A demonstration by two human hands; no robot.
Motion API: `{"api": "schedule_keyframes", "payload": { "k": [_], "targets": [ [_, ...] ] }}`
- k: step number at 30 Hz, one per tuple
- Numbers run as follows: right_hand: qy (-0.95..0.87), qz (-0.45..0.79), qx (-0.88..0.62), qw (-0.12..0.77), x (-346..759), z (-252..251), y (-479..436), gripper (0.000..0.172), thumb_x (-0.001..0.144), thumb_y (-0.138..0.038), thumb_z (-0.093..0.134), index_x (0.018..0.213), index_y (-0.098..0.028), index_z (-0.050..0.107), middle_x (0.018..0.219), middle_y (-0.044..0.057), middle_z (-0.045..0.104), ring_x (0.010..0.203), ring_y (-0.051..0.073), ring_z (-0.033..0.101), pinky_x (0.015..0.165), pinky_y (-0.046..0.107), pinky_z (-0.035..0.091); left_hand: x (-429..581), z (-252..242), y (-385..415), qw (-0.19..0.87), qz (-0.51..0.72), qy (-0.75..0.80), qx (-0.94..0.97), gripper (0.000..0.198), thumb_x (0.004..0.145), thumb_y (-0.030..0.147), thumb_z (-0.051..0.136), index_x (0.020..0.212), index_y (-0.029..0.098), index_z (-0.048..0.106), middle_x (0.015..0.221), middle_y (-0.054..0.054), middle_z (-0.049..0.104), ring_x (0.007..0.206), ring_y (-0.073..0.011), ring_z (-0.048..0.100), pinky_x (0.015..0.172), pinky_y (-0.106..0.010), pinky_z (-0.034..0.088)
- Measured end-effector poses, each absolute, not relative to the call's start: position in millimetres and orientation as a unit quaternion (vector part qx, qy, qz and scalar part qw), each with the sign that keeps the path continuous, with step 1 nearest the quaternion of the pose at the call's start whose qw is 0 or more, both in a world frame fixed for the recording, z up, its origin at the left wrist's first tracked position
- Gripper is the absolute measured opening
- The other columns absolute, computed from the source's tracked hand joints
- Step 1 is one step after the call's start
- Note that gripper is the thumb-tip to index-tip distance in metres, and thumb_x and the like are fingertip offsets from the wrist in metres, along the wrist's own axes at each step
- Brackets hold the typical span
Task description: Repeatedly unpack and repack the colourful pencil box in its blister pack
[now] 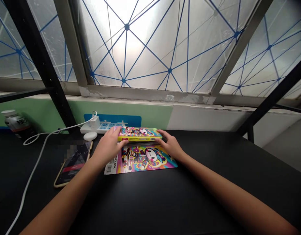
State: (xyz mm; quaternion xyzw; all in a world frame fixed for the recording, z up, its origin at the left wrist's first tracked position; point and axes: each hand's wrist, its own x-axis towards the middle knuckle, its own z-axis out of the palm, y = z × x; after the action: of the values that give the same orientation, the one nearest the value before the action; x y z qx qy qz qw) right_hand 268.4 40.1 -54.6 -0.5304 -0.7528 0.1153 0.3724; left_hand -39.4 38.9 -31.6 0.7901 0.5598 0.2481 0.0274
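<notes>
A colourful cartoon-printed pencil box [140,132] with a yellow front edge is held between my two hands. My left hand [108,147] grips its left end, thumb at the front and fingers over the top. My right hand [172,146] closes on the right end, with the thumb in front and fingers behind. Just below the box lies a flat printed card [140,160] with matching artwork and the words "pencil box" partly visible at its left. Its upper edge is partly hidden by the box and hands. I cannot tell whether the box rests on the card or table.
A phone [75,163] in a pale case lies left of my left forearm. Behind it are a white round object [90,135] and a power strip [85,128] with a white cable [40,153]. A dark bottle [15,122] stands far left. Black frame posts rise from the table [150,202].
</notes>
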Motion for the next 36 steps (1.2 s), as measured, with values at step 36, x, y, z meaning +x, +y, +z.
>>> {"api": "schedule_keyframes", "payload": {
  "k": [36],
  "targets": [
    [-0.914, 0.179, -0.356, 0.07, 228, -41, -18, 0.084, 0.087, -0.068, 0.056, 0.155, -0.025, 0.032, 0.161, 0.012, 0.031, 0.146, 0.036, 0.029, 0.118, 0.056, 0.021, -6, -55, 42, -0.019, 0.148, 0.586, 0.797, 0.062, 0.101, 0.057, 0.027, 0.148, 0.02, 0.044, 0.156, -0.019, 0.038, 0.147, -0.0388, 0.028, 0.113, -0.063, 0.022]
  ]
}}
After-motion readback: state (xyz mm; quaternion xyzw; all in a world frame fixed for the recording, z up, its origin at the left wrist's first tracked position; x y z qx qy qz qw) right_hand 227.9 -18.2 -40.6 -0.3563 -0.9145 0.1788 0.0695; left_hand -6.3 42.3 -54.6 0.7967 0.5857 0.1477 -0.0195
